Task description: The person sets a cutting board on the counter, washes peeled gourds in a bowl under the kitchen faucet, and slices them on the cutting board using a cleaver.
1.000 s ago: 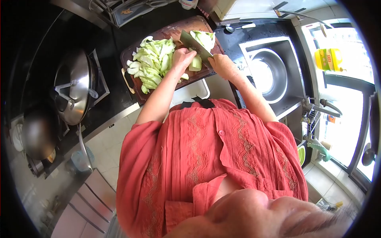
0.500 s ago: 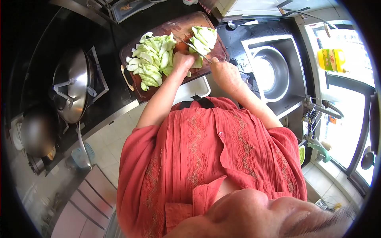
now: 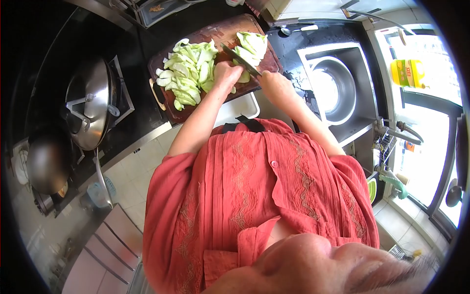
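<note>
My right hand (image 3: 277,89) is closed around the handle of a kitchen knife (image 3: 241,59), whose dark blade points up and to the left across the cutting board (image 3: 220,34). Close to the blade, my left hand (image 3: 227,75) has its fingers curled down over a pale green vegetable piece (image 3: 246,77), mostly hidden by the hand and knife. To the left of that hand lies a broad heap of pale green vegetable slices (image 3: 190,66). A smaller group of slices (image 3: 253,45) rests beyond the blade at the board's right end.
A sink (image 3: 364,63) with a metal basin (image 3: 345,93) inside is on the right, and a spoon (image 3: 286,32) lies behind it. On the left stands a lidded pan (image 3: 95,105) on the stove. A white tray (image 3: 240,111) sits below the board's near edge.
The knife blade has turned and shifted slightly, so its broad dark face shows where it looked thin before. My left hand has moved barely to the right; the slices look unchanged.
</note>
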Demonstrator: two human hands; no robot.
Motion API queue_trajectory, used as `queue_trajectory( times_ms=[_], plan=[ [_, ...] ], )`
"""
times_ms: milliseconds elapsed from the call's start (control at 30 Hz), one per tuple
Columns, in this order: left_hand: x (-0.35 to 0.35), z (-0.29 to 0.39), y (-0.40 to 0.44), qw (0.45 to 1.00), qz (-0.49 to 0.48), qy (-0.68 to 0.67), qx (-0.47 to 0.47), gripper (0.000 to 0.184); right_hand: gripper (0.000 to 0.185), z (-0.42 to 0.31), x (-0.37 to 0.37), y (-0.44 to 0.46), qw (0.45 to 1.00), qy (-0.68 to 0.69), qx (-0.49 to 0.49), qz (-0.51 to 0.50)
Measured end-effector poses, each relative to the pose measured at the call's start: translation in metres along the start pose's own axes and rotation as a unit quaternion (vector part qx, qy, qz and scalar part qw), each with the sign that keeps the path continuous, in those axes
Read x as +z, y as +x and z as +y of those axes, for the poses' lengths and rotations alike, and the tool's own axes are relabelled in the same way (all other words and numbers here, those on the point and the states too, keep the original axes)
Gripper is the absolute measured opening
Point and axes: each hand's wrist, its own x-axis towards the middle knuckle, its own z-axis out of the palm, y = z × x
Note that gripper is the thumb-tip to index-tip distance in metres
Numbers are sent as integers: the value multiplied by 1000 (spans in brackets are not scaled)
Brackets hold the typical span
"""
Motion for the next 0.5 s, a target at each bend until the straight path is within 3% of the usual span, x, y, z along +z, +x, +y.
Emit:
queue_trajectory(
  times_ms=[200, 267, 333, 400, 500],
  plan=[
    [-2, 12, 0, 1000, -4, 8, -1, 24, 35, 5, -12, 9, 1000, 11, -15, -23],
    [-2, 4, 4, 999, -5, 20, -43, 31, 35, 3, -19, -3, 999, 39, -10, -23],
    [-3, 3, 2, 999, -13, 34, 4, 27, 36, 5, -19, -1, 998, 62, -5, -10],
    [-8, 20, -9, 999, -19, 23, -39, 26, 37, 11, -14, 10, 996, 81, 16, -44],
    [-8, 15, -10, 999, -29, -9, -21, 25, 37, 7, -25, 12, 991, 95, 50, -82]
  ],
)
